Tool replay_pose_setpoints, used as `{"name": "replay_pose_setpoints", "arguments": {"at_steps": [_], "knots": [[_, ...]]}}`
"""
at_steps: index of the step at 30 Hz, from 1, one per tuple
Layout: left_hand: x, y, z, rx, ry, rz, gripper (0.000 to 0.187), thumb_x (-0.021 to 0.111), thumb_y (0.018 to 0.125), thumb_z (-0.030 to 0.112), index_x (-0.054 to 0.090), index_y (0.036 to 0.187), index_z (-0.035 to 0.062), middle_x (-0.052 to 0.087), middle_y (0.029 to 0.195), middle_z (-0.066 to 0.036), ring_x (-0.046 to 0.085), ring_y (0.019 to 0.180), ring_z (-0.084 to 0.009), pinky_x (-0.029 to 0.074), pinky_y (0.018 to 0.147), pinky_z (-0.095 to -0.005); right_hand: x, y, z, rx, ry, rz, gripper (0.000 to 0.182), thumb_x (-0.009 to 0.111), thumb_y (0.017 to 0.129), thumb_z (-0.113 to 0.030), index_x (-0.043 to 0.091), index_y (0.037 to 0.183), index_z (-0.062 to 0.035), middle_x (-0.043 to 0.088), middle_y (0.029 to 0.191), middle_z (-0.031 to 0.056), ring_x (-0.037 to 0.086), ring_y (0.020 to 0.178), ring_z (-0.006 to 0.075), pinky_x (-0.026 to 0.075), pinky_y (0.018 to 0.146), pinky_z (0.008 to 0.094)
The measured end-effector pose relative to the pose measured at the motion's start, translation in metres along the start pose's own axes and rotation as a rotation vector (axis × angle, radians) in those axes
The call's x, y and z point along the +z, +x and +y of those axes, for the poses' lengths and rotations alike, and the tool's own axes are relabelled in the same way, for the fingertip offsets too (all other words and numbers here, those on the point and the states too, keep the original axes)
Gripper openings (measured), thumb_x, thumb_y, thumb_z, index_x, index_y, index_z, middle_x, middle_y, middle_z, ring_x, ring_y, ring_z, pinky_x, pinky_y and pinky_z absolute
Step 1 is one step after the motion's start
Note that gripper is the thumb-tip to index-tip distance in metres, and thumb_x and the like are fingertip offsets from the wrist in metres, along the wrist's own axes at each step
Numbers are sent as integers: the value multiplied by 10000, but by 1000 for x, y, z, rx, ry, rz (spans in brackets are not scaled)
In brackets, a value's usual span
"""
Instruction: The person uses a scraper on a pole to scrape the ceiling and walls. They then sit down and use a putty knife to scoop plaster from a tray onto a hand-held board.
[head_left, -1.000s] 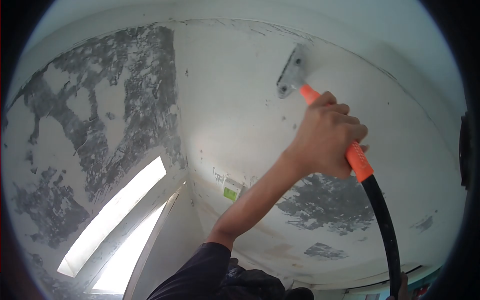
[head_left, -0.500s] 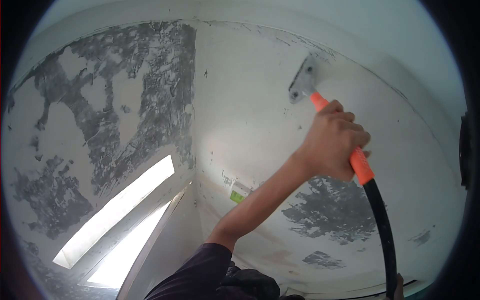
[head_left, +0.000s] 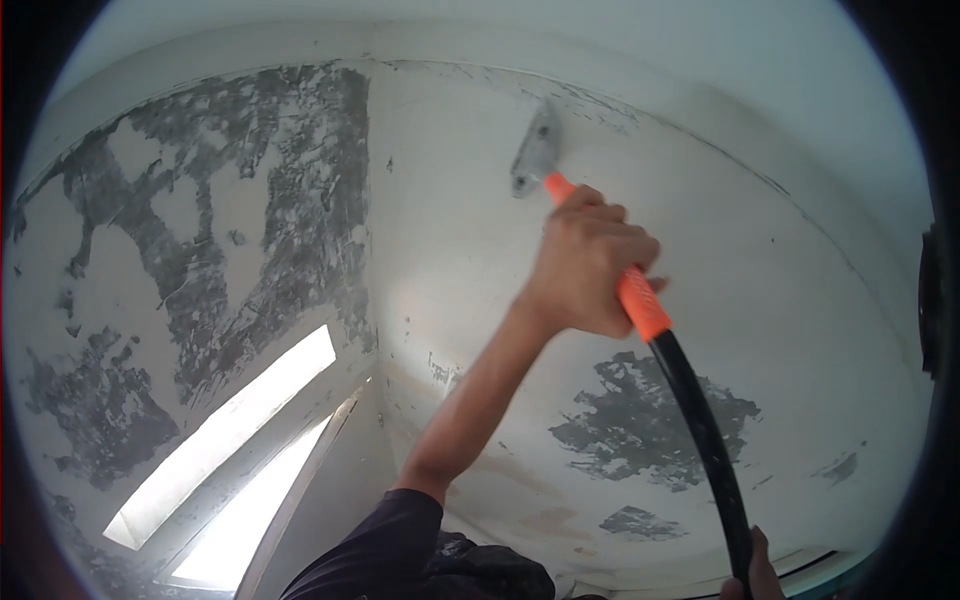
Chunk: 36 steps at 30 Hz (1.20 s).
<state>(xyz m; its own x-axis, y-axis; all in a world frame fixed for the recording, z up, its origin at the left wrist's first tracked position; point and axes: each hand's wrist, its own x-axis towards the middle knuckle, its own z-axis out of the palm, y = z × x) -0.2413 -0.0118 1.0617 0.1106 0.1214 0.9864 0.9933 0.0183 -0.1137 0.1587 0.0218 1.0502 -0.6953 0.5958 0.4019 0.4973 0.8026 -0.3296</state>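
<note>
Our left hand (head_left: 592,262) grips the orange grip (head_left: 643,306) and our right hand (head_left: 763,570) the black pole (head_left: 700,420) of this scraper (head_left: 538,152), likely stiff and best held there.

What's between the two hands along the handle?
From left hand to right hand, the head view shows the orange grip's lower end, then black shaft.

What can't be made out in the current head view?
In the head view:
Right hand: mostly cut off by the bottom edge.
Black handle: lower end cut off there too.
Orange grip: middle hidden by the left hand.
Scraper head: blurred, so contact with the wall is unclear.
</note>
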Motion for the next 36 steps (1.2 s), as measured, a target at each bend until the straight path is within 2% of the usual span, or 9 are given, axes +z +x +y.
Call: {"name": "replay_pose_setpoints", "arguments": {"at_steps": [4,9,11,12,15,17,19,25,36], "knots": [[0,0,7,-4,26,-36,335,787,588,207,458,566,150,474,517,24,439,511,-203,356,660,-358,9,2,21,-224,47,186,529,555,1044,-373,594,1350,56,673,826,111,456,596,135,380,530,285],[32,14,48,21,-87,-59,306,779,593,205,479,577,147,476,518,28,454,514,-207,380,677,-359,-18,-18,53,-152,39,190,568,558,1037,-416,591,1357,52,662,810,64,358,577,70,277,498,242],[33,18,47,44,-76,-75,293,776,594,204,488,581,150,478,519,29,469,521,-207,389,684,-360,-19,-18,57,106,17,118,612,565,1029,-434,577,1349,88,733,1037,155,540,654,112,422,580,248],[32,19,44,36,-88,-55,290,775,597,198,489,581,150,484,523,29,477,529,-208,389,687,-359,-12,-10,62,-99,57,186,610,593,1014,-428,578,1351,79,712,1159,211,681,911,205,524,781,305],[16,14,16,8,-82,7,286,778,604,184,495,579,148,498,528,25,478,535,-210,380,691,-356,-3,9,35,9,200,44,575,599,1017,-385,570,1357,77,654,1282,258,634,1192,275,484,988,356],[-2,5,-10,0,22,26,298,787,596,179,492,571,143,485,518,22,439,515,-207,358,675,-351,8,23,16,-90,134,20,450,593,1029,-279,596,1368,16,689,893,141,536,663,180,444,594,308],[-17,3,-20,-14,53,-11,310,791,589,179,485,567,142,474,511,24,424,511,-202,349,670,-347,15,31,0,-194,82,80,407,602,1022,-247,615,1367,-31,586,755,82,366,591,150,328,513,309],[-8,2,-9,-33,72,-40,346,796,583,171,451,555,144,446,500,33,397,511,-192,333,664,-340,8,28,12,-184,123,107,403,606,1018,-240,618,1367,-39,606,782,82,411,605,139,350,526,298],[68,29,93,74,-257,-177,164,717,616,173,556,620,139,519,555,33,480,570,-181,382,718,-350,-30,-61,81,84,275,228,515,617,1013,-294,581,1330,110,662,1257,241,628,1140,294,468,997,375]]}}
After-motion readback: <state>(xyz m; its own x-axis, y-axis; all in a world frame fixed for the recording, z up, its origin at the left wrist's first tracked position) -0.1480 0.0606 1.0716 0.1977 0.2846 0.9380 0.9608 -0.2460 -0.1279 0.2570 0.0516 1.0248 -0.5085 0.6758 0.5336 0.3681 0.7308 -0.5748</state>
